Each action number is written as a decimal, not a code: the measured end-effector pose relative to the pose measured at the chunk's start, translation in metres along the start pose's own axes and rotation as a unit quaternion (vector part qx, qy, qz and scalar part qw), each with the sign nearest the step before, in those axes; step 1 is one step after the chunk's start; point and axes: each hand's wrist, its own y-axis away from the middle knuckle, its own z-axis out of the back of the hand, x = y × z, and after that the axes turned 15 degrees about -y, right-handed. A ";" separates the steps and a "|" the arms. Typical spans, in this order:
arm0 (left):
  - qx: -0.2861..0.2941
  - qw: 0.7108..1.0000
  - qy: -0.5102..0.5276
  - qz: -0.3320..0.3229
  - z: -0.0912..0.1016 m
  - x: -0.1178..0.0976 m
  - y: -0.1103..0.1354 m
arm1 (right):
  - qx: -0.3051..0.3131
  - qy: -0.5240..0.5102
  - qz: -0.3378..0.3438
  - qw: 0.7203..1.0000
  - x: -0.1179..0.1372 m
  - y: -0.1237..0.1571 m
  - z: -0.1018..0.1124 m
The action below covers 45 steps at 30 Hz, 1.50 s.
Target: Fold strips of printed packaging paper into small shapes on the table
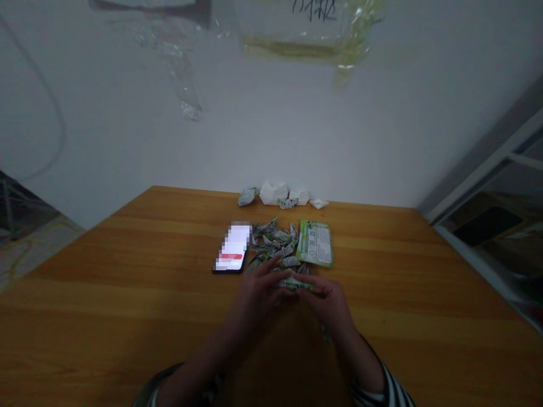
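Note:
Both hands meet near the middle of the table, pinching a small folded piece of green-and-white printed paper. My left hand grips its left end between thumb and fingers. At its right end my right hand is closed on it with thumb and forefinger. Just beyond the hands lies a loose pile of similar folded paper pieces, partly hidden by my left fingers. To the right of the pile is a flat green-and-white printed sheet or booklet. Another small piece shows beside my right wrist.
A phone with a lit, blurred screen lies left of the pile. Crumpled white tissues and a crumpled printed piece rest at the back of the wooden table, near the white wall. At right stands a framed shelf.

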 end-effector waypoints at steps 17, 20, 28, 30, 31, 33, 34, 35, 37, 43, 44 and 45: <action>0.022 0.992 -0.108 -0.054 0.005 -0.010 0.006 | -0.052 0.206 0.182 0.960 0.011 0.013 -0.015; 0.056 0.995 -0.084 -0.022 0.004 -0.011 0.006 | -0.041 0.235 0.183 0.954 0.009 0.012 -0.013; 0.060 0.992 -0.115 -0.009 0.002 -0.014 0.006 | -0.006 0.276 0.140 0.951 0.009 0.011 -0.013; 0.025 0.984 -0.173 -0.039 0.002 -0.014 0.008 | -0.011 0.271 0.138 0.952 0.011 0.010 -0.013; 0.011 0.980 -0.194 -0.050 0.002 -0.014 0.009 | -0.020 0.268 0.151 0.951 0.012 0.009 -0.013; 0.009 0.975 -0.213 -0.062 0.001 -0.013 0.011 | -0.038 0.247 0.183 0.951 0.013 0.006 -0.011; 0.018 0.976 -0.210 -0.062 0.000 -0.013 0.011 | -0.041 0.227 0.187 0.955 0.013 0.005 -0.011; 0.034 0.978 -0.197 -0.059 -0.001 -0.012 0.011 | -0.043 0.206 0.180 0.961 0.012 0.004 -0.010; 0.063 0.986 -0.147 -0.037 -0.005 -0.009 0.011 | -0.045 0.173 0.141 0.974 0.009 0.003 -0.009; 0.057 0.992 0.078 0.085 -0.013 -0.012 0.005 | -0.052 0.140 0.085 0.985 0.003 0.002 -0.012; 0.054 0.988 0.106 0.098 -0.012 -0.014 0.004 | -0.044 0.143 0.082 0.985 0.002 0.002 -0.012; 0.055 0.985 0.125 0.107 -0.011 -0.017 0.003 | -0.035 0.146 0.077 0.986 0.001 0.002 -0.012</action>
